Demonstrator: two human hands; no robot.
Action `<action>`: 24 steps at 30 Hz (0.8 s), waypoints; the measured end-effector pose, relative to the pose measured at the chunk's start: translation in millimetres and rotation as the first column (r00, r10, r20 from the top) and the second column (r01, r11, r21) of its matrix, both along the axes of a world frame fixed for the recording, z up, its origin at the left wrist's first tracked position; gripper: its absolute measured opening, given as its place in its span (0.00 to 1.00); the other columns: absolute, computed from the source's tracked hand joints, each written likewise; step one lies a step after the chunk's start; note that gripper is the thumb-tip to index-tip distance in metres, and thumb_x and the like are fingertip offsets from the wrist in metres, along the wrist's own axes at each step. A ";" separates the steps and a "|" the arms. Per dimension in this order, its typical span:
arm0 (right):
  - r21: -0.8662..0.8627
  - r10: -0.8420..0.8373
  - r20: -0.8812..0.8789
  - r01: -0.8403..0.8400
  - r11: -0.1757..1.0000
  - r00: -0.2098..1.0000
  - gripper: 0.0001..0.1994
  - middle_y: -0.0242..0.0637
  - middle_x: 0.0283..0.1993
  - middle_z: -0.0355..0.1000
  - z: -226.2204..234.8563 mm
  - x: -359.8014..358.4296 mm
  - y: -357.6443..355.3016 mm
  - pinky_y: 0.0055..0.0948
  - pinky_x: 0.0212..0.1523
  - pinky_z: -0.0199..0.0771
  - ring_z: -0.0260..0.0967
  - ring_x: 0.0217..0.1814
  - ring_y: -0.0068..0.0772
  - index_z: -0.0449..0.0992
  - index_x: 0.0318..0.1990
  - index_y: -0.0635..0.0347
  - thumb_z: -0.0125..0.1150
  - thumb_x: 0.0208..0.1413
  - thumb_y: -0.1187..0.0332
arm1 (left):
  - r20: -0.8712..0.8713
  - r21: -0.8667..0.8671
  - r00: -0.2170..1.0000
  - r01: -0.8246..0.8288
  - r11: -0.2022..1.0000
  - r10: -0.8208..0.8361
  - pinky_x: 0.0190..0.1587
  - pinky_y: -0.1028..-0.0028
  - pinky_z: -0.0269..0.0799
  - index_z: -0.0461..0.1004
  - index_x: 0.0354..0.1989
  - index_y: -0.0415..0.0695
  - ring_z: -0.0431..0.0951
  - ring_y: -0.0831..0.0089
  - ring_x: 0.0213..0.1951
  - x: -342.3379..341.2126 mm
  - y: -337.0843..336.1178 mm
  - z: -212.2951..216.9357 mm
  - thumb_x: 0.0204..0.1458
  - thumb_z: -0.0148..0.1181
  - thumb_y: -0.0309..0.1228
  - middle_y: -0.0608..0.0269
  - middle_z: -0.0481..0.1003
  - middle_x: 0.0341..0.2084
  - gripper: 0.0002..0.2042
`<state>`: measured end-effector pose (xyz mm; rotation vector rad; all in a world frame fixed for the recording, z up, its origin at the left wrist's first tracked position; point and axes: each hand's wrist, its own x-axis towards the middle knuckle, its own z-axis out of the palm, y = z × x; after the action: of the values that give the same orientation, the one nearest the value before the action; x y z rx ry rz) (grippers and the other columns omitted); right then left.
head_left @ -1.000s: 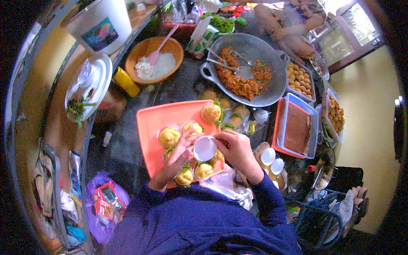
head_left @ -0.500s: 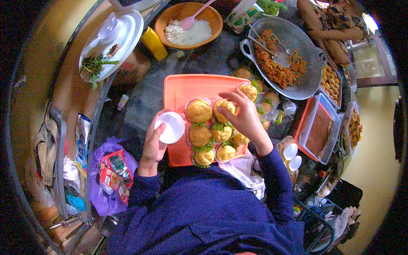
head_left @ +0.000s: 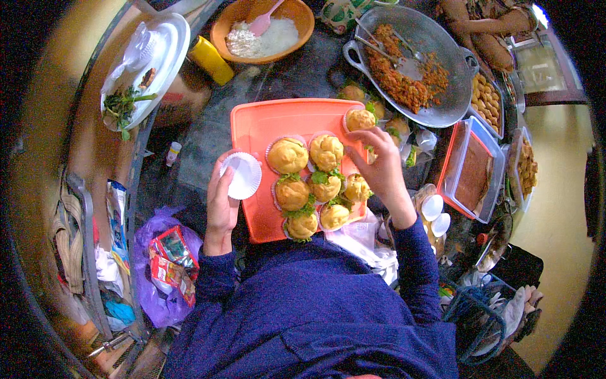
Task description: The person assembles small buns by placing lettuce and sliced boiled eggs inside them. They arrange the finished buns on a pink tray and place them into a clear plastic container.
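My left hand (head_left: pixel 221 211) pinches a white fluted paper baking cup (head_left: pixel 245 175) beside the left edge of an orange plastic tray (head_left: pixel 252 123). Several golden filled buns (head_left: pixel 288 155) with green lettuce sit on the tray in white paper cups, close together in two rough columns. Over the tray's right side, my right hand (head_left: pixel 386 169) hovers with thumb and fingers apart and nothing in them. It is nearest to a bun (head_left: pixel 360 119) in the tray's far right corner and hides part of what lies beneath.
Beyond the tray stand a large metal pan (head_left: pixel 435 38) of orange-red filling and a bowl (head_left: pixel 303 31) of white contents with a pink spatula (head_left: pixel 261 24). Bagged buns (head_left: pixel 396 126) lie behind it. Clear containers (head_left: pixel 495 183) stand right; a purple bag (head_left: pixel 151 278) lies left. Another person's arm (head_left: pixel 489 26) shows far right.
My right hand has moved off the bun at the top of the middle column, to the right, with its fingers apart. The left hand still holds the paper cup. The whole view has shifted slightly.
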<state>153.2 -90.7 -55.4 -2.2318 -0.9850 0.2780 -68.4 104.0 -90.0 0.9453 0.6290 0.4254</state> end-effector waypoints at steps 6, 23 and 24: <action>-0.048 0.234 0.208 -0.229 0.972 0.950 0.27 0.41 0.46 0.71 -22.0 -27.0 44.4 0.53 0.54 0.59 0.63 0.54 0.45 0.72 0.49 0.54 0.67 0.42 0.51 | -0.032 0.178 0.999 -0.009 0.984 0.015 0.50 0.75 0.69 0.65 0.52 0.39 0.73 0.74 0.46 21.3 10.3 2.3 0.61 0.43 0.32 0.57 0.73 0.45 0.14; -0.190 0.344 -0.120 -0.362 0.913 0.931 0.30 0.39 0.41 0.75 -24.9 -18.3 84.5 0.57 0.61 0.50 0.68 0.50 0.44 0.72 0.42 0.56 0.72 0.33 0.47 | -0.121 0.715 0.993 0.076 0.695 0.016 0.47 0.75 0.68 0.73 0.43 0.38 0.75 0.75 0.42 61.1 44.9 -12.7 0.61 0.43 0.27 0.60 0.77 0.37 0.11; -0.191 0.332 -0.140 -0.354 0.916 0.933 0.30 0.40 0.40 0.75 -25.5 -15.5 84.9 0.54 0.60 0.53 0.69 0.49 0.43 0.72 0.42 0.56 0.72 0.33 0.48 | -0.131 0.731 0.991 0.081 0.677 0.023 0.48 0.74 0.68 0.73 0.43 0.37 0.75 0.74 0.42 61.9 44.9 -11.5 0.60 0.43 0.26 0.59 0.77 0.37 0.11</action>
<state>137.6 -5.8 -80.9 -2.1931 -1.3428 0.6810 -6.5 148.9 -101.5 1.7783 0.5569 0.6124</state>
